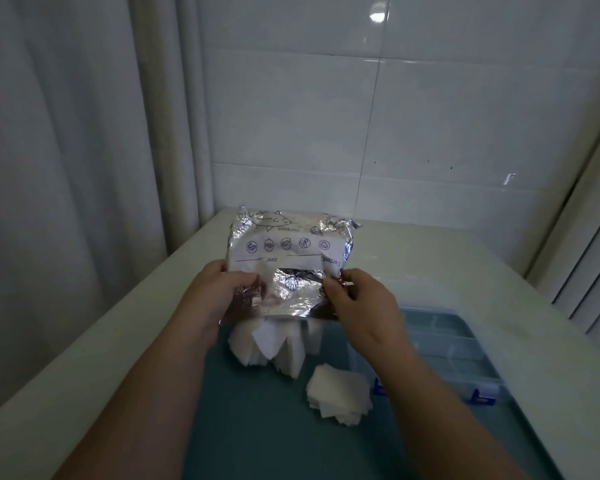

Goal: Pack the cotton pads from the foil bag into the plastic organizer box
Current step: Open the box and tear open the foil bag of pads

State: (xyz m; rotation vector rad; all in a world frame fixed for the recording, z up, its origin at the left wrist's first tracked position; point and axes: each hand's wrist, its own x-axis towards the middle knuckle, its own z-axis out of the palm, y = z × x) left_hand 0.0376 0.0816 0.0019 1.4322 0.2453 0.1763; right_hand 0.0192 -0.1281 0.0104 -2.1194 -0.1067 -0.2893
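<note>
Nearest, two bare forearms point(146, 393) reaching in over one teal mat point(257, 427) spread on the white tabletop point(84, 358). On the mat, right of centre, one loose heap of square white cotton pads point(338, 393), fanned and overlapping, too many to count singly. Just beside that heap, to the right, one clear plastic organizer box point(465, 344), divided into several compartments, with two blue latches point(483, 398) on its near edge.

Farther on, one foil bag point(284, 244) held up above the mat, mouth downward, print upside down. Left hand point(219, 292) at the bag's lower left edge, grip clamped on the foil with the thumb across the front. Right hand point(361, 303) at the lower right edge, grip pinching the crinkled foil between thumb and fingers. Below the mouth, about three clumps of hanging pads point(274, 348) sliding out between the hands; cannot tell whether touching the mat.

Behind, a white tiled wall point(430, 116), one pale curtain point(66, 133) on the left, blinds point(589, 289) on the right.
</note>
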